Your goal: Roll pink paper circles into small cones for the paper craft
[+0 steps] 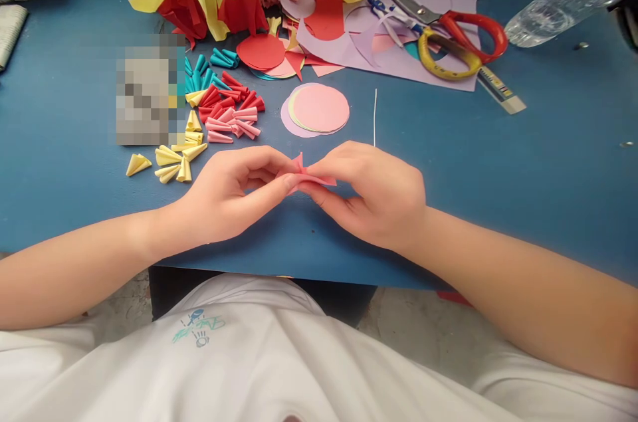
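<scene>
Blue tabletop (498, 176) spreads under paper scraps, scissors (448, 30) and rows of small folded cones (219, 113). At its near edge the left hand (229, 196) and right hand (369, 193) meet, fingertips of both pinching a small pink paper piece (309, 175), creased and partly folded, just below a stack of paper circles (316, 109).

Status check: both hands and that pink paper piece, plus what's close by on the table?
Left hand and right hand both pinch pink paper piece over blue table. Stacked paper circles just beyond; folded cones to the left, apart.
</scene>
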Demonstrator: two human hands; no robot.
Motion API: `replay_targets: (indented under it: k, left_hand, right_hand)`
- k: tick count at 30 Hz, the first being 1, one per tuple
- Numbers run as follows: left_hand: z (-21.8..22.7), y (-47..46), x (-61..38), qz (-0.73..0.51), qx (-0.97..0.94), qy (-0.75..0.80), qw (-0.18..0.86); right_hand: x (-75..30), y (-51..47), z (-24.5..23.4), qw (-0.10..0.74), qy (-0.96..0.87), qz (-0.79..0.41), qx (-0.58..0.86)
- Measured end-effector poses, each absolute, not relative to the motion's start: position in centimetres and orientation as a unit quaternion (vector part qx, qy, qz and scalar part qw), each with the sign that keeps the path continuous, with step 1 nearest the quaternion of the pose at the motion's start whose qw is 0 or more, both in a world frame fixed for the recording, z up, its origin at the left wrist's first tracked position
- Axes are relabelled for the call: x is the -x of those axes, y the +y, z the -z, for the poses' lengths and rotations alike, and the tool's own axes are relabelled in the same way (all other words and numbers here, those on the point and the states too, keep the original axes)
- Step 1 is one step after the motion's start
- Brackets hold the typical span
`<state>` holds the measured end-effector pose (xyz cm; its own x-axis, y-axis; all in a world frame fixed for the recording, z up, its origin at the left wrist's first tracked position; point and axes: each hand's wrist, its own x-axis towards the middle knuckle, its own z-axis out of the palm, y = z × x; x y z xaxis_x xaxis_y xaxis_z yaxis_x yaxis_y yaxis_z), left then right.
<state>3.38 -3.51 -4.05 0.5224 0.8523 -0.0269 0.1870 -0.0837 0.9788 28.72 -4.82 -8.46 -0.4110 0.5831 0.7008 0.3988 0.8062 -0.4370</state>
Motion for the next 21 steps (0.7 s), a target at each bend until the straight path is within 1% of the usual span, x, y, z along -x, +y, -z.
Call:
replay_targets:
  k: [6,9,12,17,21]
  left_hand:
    - [5.2,-3.4,-3.2,-0.328,-0.665,0.340,0.578]
    - [5.1,-3.3,-3.3,-0.334,-0.651,0.353,0.583]
    - [4.7,-3.4,-3.5,-0.330,-0.655,0.375,0.567]
    - [3.9,-3.5,-3.5,-0.315,-0.701,0.398,0.501]
    - [4.0,-3.4,-3.5,-0.308,-0.713,0.391,0.494]
  right_hand:
    - [-28.3,-5.6,8.0,0.468,-0.814,-0.099,0.330]
    - [-28.3,-5.3,7.9,0.470,-0.803,-0.131,0.343]
    - [-28.6,-4.9,7.9,0.449,-0.814,-0.150,0.336]
    - [-28.6,-4.9,7.9,0.423,-0.818,-0.169,0.350]
    - [-28.5,-5.2,7.8,0.427,-0.796,-0.232,0.361]
